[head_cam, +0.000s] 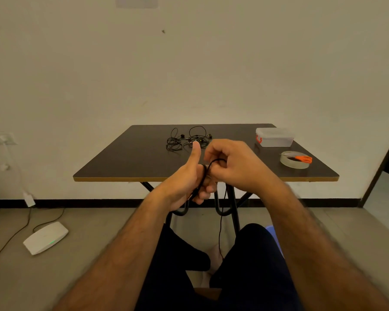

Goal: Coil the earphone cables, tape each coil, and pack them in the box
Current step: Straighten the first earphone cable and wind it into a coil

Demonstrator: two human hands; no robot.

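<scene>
A black earphone cable (206, 170) loops around the fingers of my left hand (189, 178), whose thumb points up. My right hand (231, 164) pinches the same cable just to the right, and the loose end hangs down between my knees (220, 230). Both hands hover over the near edge of the dark table (126, 162). Several tangled black earphones (186, 140) lie at the table's far middle. A clear plastic box (275, 137) with a red latch and its lid on stands at the far right. In front of it lies a tape roll (293, 163).
Orange-handled scissors (301, 158) rest across the tape roll. A white router (45, 237) with a cord lies on the floor at the left. A wall stands right behind the table, and a dark door frame (382, 167) stands at the right.
</scene>
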